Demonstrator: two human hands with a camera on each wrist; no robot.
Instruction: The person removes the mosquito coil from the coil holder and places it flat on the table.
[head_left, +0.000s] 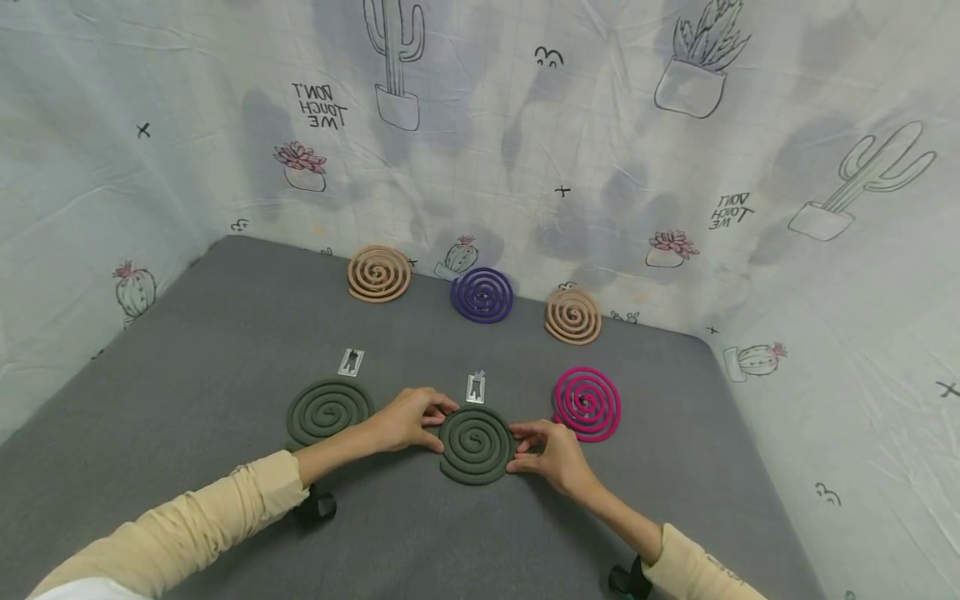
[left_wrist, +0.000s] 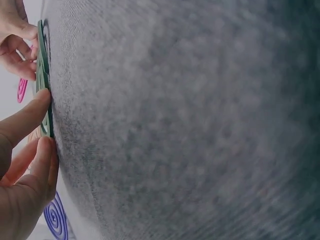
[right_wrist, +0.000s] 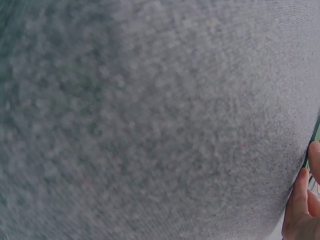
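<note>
A dark green mosquito coil (head_left: 476,439) lies between both hands near the middle of the table. My left hand (head_left: 412,419) holds its left edge, thumb at the near side and fingers farther back. At the right edge, my right hand (head_left: 553,454) grips it with thumb and fingertips. In the left wrist view the green coil (left_wrist: 43,75) appears edge-on, close over the grey cloth. Just behind it sits a small metal coil stand (head_left: 481,392). Another green coil (head_left: 327,410) lies by my left forearm, with a second metal stand (head_left: 345,364) behind it.
A pink coil (head_left: 588,405) lies just beyond my right hand. Along the back edge are a tan coil (head_left: 378,273), a purple coil (head_left: 482,295) and another tan coil (head_left: 573,316). Cactus-printed cloth (head_left: 480,125) hangs behind the grey table (head_left: 225,367).
</note>
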